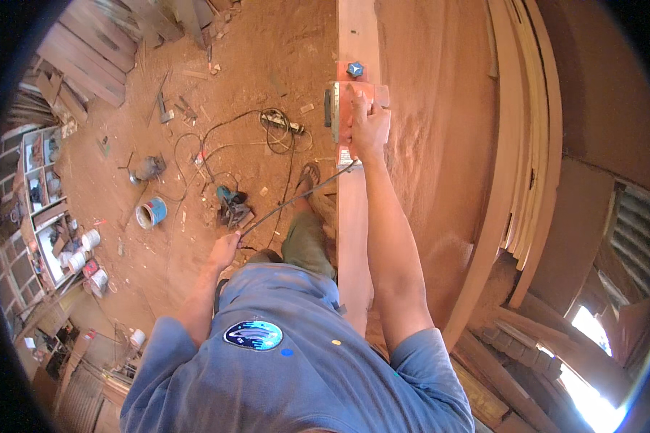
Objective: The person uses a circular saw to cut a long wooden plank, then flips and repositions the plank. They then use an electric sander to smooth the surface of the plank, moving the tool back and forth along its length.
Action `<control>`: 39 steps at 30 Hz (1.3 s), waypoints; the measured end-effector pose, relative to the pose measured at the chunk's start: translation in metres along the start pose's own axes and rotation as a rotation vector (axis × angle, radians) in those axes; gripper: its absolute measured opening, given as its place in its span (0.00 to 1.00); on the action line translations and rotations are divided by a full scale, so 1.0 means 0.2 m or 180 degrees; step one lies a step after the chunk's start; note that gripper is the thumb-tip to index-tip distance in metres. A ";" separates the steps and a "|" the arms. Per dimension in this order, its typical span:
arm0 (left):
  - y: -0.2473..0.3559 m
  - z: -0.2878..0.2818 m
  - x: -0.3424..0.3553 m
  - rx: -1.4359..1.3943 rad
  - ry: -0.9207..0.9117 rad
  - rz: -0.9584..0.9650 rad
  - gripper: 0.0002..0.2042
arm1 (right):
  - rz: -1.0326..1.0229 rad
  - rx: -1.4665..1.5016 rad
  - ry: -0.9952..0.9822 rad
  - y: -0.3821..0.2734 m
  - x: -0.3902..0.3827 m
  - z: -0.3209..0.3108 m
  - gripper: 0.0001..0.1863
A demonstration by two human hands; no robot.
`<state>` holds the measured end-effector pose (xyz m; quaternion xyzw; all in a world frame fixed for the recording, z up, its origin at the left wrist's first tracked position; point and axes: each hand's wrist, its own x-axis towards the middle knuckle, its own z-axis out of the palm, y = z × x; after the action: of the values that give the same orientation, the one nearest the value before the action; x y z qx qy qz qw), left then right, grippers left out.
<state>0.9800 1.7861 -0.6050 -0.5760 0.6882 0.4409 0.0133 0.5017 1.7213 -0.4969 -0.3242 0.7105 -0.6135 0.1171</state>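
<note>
My right hand (369, 128) is wrapped over the top of a red electric planer (344, 94) with a blue star-shaped knob (354, 69) at its far end. The planer rests on a long, pale wooden board (353, 231) that runs away from my right side. From the planer's near end a dark power cord (296, 199) slants down to the left. My left hand (226, 249) is closed around that cord, off to the left of the board and beside my body. The planer's underside is hidden.
On the dusty floor to the left lie a teal power tool (230, 205), a power strip (282, 121) with tangled cables, a blue bucket (151, 213) and a grey motor-like tool (150, 168). Long planks (533, 144) stand at the right. My sandalled foot (309, 175) is beside the board.
</note>
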 end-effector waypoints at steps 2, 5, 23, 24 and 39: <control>0.12 -0.24 0.13 0.0054 0.0036 -0.0088 0.30 | -0.0169 0.0100 -0.0006 -0.18 0.17 0.12 0.30; 0.19 -0.40 0.24 -0.0146 0.0177 -0.0230 0.30 | -0.0154 0.0125 -0.0008 -0.31 0.36 0.21 0.30; 0.98 -0.92 0.72 -0.0363 0.0128 -0.0175 0.30 | -0.0002 0.0183 -0.0032 -0.58 1.39 0.64 0.29; 1.00 -0.94 0.74 -0.0349 0.0142 -0.0222 0.30 | -0.0030 0.0189 -0.0021 -0.58 1.42 0.65 0.30; 1.37 -1.24 1.10 -0.0160 0.0332 -0.0157 0.28 | -0.0664 0.0060 0.0625 -0.80 1.98 0.90 0.34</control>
<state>0.8074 1.4449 -0.4072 -0.6151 0.6623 0.4269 -0.0262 0.3515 1.3319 -0.2933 -0.3335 0.6753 -0.6577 -0.0143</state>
